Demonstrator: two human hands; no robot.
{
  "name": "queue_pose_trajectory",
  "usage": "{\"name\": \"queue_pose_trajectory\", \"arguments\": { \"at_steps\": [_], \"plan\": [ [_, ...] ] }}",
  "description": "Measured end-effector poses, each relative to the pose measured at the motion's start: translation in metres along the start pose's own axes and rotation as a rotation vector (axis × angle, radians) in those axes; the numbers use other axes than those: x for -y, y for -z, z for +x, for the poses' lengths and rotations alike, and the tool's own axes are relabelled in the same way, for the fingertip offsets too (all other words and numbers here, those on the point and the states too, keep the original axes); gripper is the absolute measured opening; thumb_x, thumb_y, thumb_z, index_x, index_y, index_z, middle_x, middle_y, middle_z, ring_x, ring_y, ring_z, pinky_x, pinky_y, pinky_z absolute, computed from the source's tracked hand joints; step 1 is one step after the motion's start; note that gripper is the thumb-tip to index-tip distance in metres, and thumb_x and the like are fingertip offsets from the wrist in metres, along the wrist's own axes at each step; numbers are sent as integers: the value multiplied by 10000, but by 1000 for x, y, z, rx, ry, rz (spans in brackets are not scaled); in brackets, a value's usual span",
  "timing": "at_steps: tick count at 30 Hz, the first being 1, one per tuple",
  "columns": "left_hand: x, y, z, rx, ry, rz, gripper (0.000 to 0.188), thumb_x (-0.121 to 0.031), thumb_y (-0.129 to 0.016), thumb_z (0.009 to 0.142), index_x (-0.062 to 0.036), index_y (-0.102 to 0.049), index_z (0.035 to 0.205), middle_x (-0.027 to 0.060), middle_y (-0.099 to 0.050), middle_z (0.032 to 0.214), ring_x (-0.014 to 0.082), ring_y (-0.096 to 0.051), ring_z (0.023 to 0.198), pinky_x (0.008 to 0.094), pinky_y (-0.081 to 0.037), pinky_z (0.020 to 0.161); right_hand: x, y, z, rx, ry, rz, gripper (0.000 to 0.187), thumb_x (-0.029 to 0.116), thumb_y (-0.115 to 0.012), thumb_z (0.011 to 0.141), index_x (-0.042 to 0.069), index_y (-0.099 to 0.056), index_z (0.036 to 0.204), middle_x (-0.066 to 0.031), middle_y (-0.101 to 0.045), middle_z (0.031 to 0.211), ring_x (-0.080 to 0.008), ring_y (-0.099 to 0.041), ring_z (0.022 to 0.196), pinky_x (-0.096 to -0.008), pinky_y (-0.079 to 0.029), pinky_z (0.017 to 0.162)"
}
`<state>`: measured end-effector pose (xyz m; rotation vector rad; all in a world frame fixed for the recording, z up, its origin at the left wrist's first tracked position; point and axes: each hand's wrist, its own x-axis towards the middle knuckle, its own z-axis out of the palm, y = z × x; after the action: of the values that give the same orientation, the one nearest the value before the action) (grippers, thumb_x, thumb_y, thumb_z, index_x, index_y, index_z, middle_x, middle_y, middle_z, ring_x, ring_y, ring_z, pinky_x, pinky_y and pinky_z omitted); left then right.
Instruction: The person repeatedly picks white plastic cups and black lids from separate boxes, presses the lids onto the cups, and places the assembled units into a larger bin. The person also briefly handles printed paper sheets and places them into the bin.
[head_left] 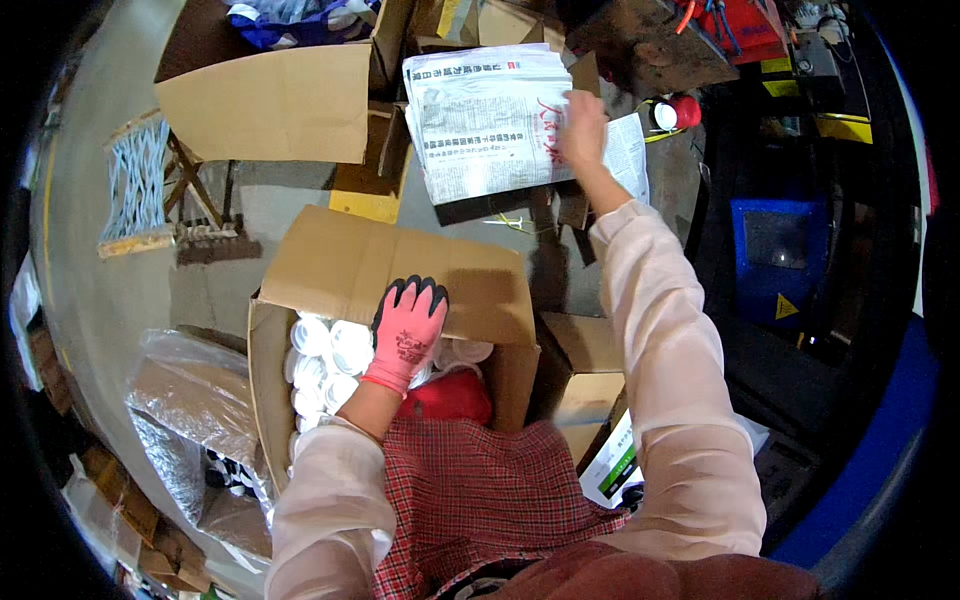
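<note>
Left hand in a pink-and-black glove lies flat, fingers spread, on the flap of a cardboard box; white cups sit just below it. Right hand, bare, pinches the edge of a newspaper stack well ahead.

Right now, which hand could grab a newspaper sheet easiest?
The right hand, probably. It already lies on the newspaper stack, arm stretched out to it. The left hand, in a pink glove, rests on the box flap above the white cups, away from the papers.
</note>
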<state>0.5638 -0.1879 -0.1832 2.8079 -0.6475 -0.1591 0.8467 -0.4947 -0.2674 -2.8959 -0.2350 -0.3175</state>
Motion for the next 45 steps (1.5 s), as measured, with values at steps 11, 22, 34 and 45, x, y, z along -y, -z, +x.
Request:
{"name": "queue_pose_trajectory", "arguments": {
  "at_steps": [11, 22, 34, 45],
  "plan": [
    [4, 0, -3, 24, 14, -27, 313, -158, -566, 785, -116, -629, 1089, 111, -593, 1179, 301, -519, 1157, 474, -383, 1011, -88, 49, -20, 499, 170, -320, 255, 100, -570, 811, 114, -599, 1064, -148, -578, 1045, -356, -568, 1005, -512, -425, 886],
    [-16, 41, -33, -134, 140, -621, 569, -339, -653, 772, -52, -512, 1243, 163, -506, 1257, 314, -426, 1247, 432, -278, 1100, 106, 307, -180, 136, 271, -163, 136, 7, -550, 861, 6, -514, 993, -203, -550, 1105, -386, -578, 902, -416, -490, 756],
    [40, 240, -284, -362, 309, -881, 463, -142, -681, 723, -24, -561, 1155, 170, -538, 1204, 384, -435, 1198, 493, -277, 1066, 459, 454, -284, 250, 460, 567, 239, -110, -599, 772, -29, -542, 989, -176, -595, 930, -315, -602, 783, -342, -496, 656],
    [36, 187, -461, -263, 1217, -1723, 369, -136, -622, 874, 23, -560, 1201, 144, -615, 1089, 227, -577, 997, 343, -442, 888, 506, 418, -422, 1062, -356, 1456, 528, 46, -574, 916, 46, -359, 1398, -113, -549, 1225, -189, -568, 1086, -336, -500, 888]
  ]
}}
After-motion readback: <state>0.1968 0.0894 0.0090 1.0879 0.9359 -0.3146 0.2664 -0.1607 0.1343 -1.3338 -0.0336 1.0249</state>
